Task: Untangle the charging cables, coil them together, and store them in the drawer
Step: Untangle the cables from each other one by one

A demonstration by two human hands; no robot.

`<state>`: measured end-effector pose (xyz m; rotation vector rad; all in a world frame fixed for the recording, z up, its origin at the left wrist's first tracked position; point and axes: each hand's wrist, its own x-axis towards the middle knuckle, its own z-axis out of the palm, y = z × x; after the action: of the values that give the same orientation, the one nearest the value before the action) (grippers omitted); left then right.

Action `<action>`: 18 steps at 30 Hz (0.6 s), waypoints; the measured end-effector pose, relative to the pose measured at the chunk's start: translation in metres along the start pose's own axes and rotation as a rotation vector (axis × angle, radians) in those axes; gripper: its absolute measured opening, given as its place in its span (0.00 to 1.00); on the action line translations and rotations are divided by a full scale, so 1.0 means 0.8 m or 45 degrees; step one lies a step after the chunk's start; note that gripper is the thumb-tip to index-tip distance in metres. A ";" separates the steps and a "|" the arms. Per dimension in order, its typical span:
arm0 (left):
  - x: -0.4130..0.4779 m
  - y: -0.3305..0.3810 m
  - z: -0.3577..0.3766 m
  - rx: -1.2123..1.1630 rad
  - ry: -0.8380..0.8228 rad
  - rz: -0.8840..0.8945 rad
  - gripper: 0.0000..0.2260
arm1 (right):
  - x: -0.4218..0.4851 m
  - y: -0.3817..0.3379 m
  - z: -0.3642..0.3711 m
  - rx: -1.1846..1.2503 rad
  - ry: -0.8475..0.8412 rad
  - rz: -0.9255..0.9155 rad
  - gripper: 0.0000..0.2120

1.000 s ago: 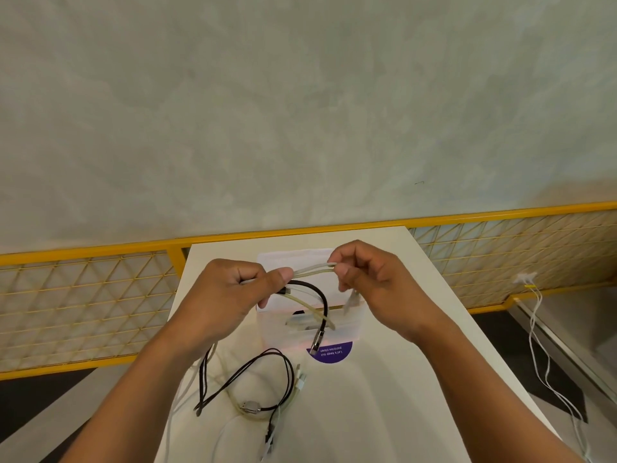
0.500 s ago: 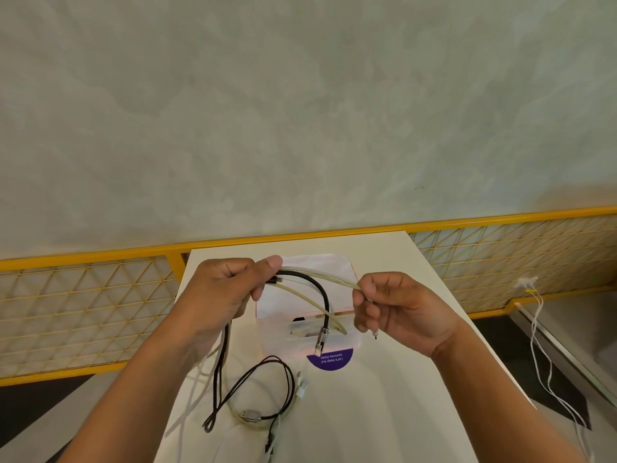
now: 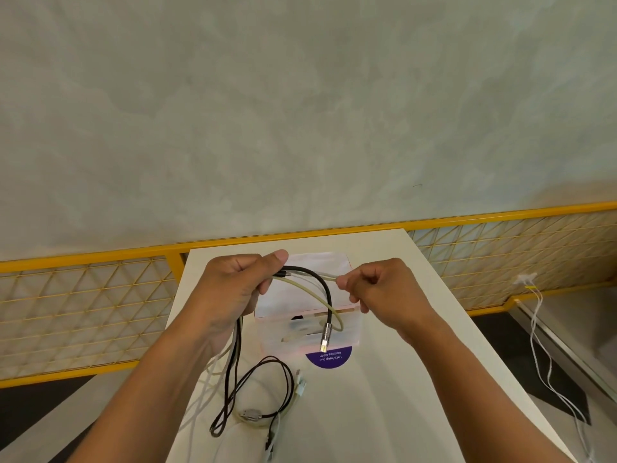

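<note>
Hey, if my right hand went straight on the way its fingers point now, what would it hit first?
Probably the black cable arching from the left hand. The right hand, pinching a pale cable, points leftward at it. Depth is uncertain.

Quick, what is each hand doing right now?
Left hand: closed around the black cable and pale cables.
Right hand: pinching a pale cable end.

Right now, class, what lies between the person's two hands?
In the head view, a black cable and pale cables arc from the left hand toward the right hand, above a translucent box.
</note>
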<state>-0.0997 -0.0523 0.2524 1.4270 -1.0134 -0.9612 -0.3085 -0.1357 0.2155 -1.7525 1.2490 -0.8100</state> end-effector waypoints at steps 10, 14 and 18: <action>0.002 0.016 -0.020 -0.196 0.033 -0.046 0.17 | -0.005 0.026 -0.031 1.237 -0.697 0.182 0.13; -0.001 0.014 -0.023 -0.191 0.002 -0.074 0.21 | -0.006 0.024 -0.035 1.264 -0.761 0.125 0.17; -0.004 0.016 -0.022 -0.163 0.009 -0.075 0.20 | -0.007 0.021 -0.039 1.159 -0.702 0.097 0.18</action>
<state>-0.0852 -0.0449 0.2665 1.3587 -0.8924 -1.0445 -0.3436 -0.1413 0.2149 -1.0490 0.4410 -0.6324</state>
